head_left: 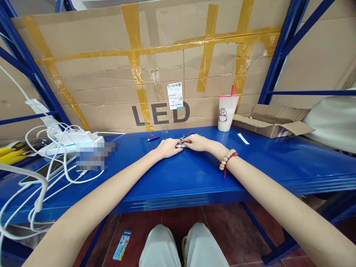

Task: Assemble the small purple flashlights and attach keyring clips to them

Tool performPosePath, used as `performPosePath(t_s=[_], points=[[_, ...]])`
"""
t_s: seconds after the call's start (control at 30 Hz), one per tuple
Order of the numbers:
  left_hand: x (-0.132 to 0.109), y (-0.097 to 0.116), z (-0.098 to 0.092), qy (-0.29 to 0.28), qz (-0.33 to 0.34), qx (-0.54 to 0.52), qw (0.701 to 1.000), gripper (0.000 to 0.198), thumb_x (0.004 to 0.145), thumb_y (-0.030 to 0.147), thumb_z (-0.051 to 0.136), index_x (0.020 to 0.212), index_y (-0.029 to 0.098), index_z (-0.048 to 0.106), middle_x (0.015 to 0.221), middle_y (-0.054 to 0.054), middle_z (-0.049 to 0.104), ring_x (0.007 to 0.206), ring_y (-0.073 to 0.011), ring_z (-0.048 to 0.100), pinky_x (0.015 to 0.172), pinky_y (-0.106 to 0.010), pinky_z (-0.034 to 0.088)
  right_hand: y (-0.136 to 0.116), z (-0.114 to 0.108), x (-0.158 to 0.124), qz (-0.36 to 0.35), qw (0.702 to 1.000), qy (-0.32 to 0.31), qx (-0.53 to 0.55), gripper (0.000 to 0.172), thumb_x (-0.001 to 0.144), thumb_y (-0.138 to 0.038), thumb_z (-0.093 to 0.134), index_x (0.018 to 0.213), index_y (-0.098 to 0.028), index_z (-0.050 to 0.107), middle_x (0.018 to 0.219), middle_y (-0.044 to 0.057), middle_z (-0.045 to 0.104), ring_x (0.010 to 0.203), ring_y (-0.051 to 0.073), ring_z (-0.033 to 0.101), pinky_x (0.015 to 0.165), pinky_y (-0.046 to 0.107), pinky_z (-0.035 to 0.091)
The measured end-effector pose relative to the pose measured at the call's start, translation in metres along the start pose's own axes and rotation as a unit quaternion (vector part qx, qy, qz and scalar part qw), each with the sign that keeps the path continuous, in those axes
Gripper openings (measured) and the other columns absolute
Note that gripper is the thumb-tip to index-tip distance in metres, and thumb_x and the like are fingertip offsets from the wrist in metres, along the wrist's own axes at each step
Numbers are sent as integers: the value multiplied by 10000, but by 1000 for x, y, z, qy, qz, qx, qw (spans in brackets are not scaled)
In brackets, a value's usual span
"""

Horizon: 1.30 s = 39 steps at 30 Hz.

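Observation:
At the middle of the blue shelf, my left hand is closed around a small silver cylinder, whose end sticks out past the fingers. My right hand meets it from the other side with its fingertips pinched together; what lies between them is too small to make out. Just beyond the fingertips are small shiny metal pieces. A short purple tube rests left of my left hand. Behind my right hand, a small dark blue piece is partly hidden.
Tangled white cables and a power strip crowd the left side. A drink cup with a red straw stands at the back right, near a white strip and an open cardboard box. Taped cardboard forms the back.

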<state>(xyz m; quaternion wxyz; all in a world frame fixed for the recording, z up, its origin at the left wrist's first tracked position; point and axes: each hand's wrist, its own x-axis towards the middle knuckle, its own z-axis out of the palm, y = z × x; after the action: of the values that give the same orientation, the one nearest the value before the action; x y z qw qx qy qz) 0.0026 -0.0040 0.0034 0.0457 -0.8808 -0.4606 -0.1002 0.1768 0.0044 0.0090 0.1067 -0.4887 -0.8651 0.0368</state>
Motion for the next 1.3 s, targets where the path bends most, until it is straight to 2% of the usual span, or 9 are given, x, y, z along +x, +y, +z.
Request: performPosePath(t_s=[0.37, 0.5, 0.83, 1.13, 1.3], points=[[1, -1, 1, 1, 6, 2, 1000, 263, 874, 365, 423, 952, 211, 622, 999, -37, 708, 916, -251, 654, 716, -303, 490, -2, -2, -1, -9, 1000, -14, 1, 274, 915, -304, 410, 908, -195, 662, 979, 51, 696, 799, 164, 617, 685, 236, 396], [1, -1, 1, -1, 4, 5, 1000, 260, 873, 365, 424, 948, 211, 619, 1002, -39, 707, 921, -254, 653, 719, -306, 493, -2, -2, -2, -13, 1000, -13, 6, 276, 917, -296, 411, 957, -205, 668, 1036, 54, 692, 867, 174, 629, 734, 238, 409], [1, -1, 1, -3, 3, 6, 1000, 263, 868, 370, 429, 952, 214, 623, 996, -42, 706, 924, -252, 653, 729, -301, 496, -5, -4, -3, -6, 1000, -14, 7, 276, 924, -294, 416, 972, -205, 673, 1048, 52, 698, 891, 175, 635, 762, 237, 414], [2, -1, 1, -3, 2, 14, 1000, 273, 880, 371, 431, 992, 225, 632, 1012, -38, 708, 945, -245, 652, 728, -279, 484, 2, -1, 1, 0, 1000, 1, 10, 259, 900, -332, 467, 975, -238, 696, 944, 28, 716, 791, 159, 632, 705, 225, 404], [2, -1, 1, -4, -5, 20, 1000, 272, 876, 373, 430, 980, 222, 631, 995, -42, 709, 938, -253, 652, 727, -290, 481, 3, 0, 2, -9, 1000, -3, 4, 278, 900, -315, 447, 1002, -242, 695, 931, 24, 715, 801, 158, 628, 684, 226, 395]])
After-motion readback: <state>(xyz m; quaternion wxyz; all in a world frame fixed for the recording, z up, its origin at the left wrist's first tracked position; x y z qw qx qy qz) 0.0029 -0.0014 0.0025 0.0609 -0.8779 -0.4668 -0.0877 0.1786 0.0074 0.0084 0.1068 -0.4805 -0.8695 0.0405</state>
